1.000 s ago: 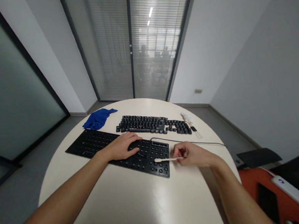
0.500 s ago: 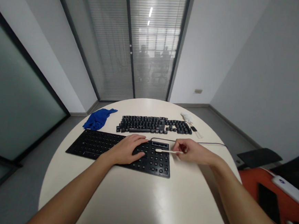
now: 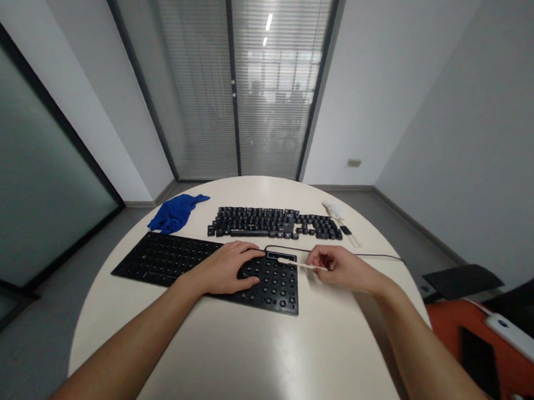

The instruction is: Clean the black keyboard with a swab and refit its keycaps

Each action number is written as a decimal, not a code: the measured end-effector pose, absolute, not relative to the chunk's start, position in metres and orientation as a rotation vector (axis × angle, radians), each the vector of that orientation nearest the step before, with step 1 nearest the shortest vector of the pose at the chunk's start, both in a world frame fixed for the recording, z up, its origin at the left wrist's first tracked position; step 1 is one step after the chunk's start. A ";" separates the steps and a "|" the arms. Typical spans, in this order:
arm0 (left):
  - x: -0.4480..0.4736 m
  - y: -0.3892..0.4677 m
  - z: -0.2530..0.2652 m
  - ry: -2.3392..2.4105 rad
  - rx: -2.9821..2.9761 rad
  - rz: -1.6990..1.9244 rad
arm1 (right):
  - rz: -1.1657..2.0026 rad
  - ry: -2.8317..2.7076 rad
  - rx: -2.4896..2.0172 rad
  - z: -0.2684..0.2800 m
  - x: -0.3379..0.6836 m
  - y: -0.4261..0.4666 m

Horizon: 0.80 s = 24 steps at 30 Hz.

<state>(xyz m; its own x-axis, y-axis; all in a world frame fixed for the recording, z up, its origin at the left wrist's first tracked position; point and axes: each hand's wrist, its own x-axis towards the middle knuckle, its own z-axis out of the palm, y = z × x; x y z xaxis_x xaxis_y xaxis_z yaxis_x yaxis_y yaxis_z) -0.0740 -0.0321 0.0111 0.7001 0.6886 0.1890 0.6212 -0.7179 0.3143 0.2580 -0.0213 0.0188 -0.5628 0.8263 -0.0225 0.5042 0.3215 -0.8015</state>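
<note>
A black keyboard base (image 3: pixel 170 260) without its keycaps lies at a slant on the table. My left hand (image 3: pixel 227 268) rests flat across it, fingers stretched towards its far edge and thumb spread apart. In my right hand (image 3: pixel 338 267), pinched between thumb and fingers, is a thin white stick (image 3: pixel 305 265) with a thicker head; I cannot tell whether it is a brush or a swab. Its head is over the strip at the base's upper right corner. Loose black keycaps (image 3: pixel 256 219) are laid out in keyboard order beyond the base.
On the round white table (image 3: pixel 236 358), a crumpled blue cloth (image 3: pixel 176 212) lies at the left. A small white bundle (image 3: pixel 334 210) and a wire puller (image 3: pixel 355 239) lie at the right. A cable (image 3: pixel 378 256) runs behind my right hand. An orange chair seat (image 3: pixel 446 325) holds a dark phone-like slab (image 3: pixel 480 361).
The keyboard base has shifted slightly left under my left hand. The stick's head has moved up from the number pad keys to the strip at the corner.
</note>
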 end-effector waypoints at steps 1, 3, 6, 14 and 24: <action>-0.075 -0.032 0.012 1.050 2.677 0.438 | 1.132 -2.199 -1.179 0.018 0.258 -0.021; -0.077 -0.031 0.013 1.046 2.668 0.442 | 1.141 -2.199 -1.183 0.017 0.258 -0.021; -0.079 -0.030 0.015 1.034 2.661 0.430 | 1.126 -2.208 -1.196 0.015 0.258 -0.020; -0.080 -0.029 0.015 1.023 2.647 0.444 | 1.158 -2.221 -1.208 0.016 0.258 -0.023; -0.080 -0.029 0.011 1.023 2.661 0.444 | 1.182 -2.206 -1.226 0.017 0.258 -0.024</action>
